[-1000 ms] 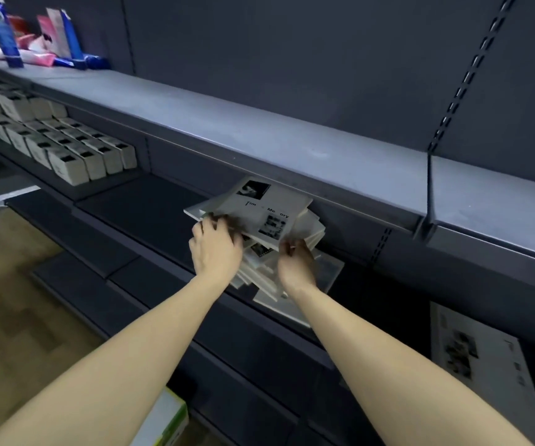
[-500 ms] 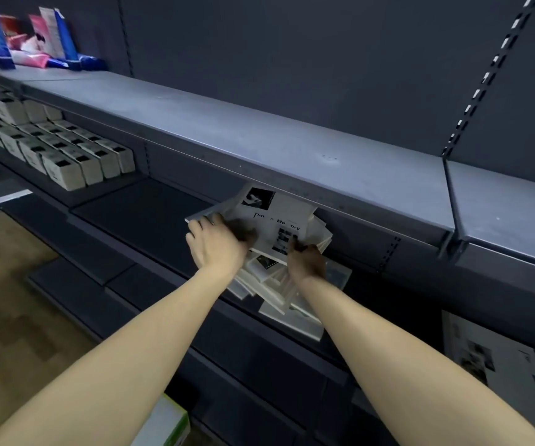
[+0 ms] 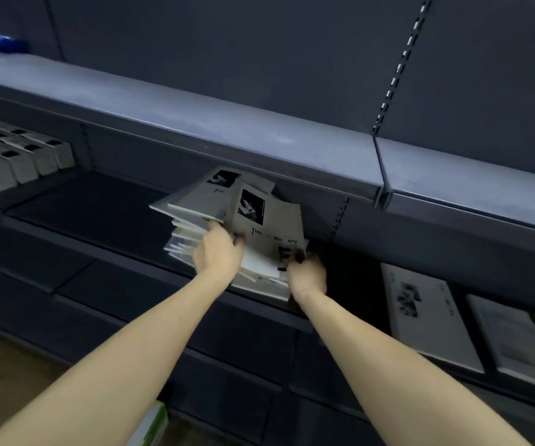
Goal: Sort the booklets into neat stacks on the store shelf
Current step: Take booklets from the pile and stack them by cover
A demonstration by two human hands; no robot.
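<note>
Where the booklets are: we've got a messy pile of booklets point(image 3: 227, 239) sitting on the dark middle shelf point(image 3: 98, 204), tucked under the lip of the upper shelf point(image 3: 259, 136). Edges fan out in every direction, so nothing's squared up yet.

Top booklet: the top booklet point(image 3: 266, 220) with the "Time / Memory" cover lies skewed across the pile, its near edge lifted off the copies underneath.

Left hand: our left hand point(image 3: 219, 252) is curled onto the near left part of the pile, fingers hooked at the cover's lower left corner, so it's gripping.

Right hand: our right hand point(image 3: 306, 273) pinches the lower right corner of that cover, fingertips wrapped over the edge.

How it'll handle: we reckon thin, light and floppy, with smooth covers that slide on each other. One booklet bends easily from a corner, and the whole pile probably shears if we shove it from one side.

Where to grab: we'd take them by both long edges, palms squeezing inward, then tap the bundle on the shelf to square it.

Neighbours: two more booklets point(image 3: 427, 317) lie flat on the lower shelf to the right, and small grey boxes point(image 3: 18, 156) sit in rows on the left.
</note>
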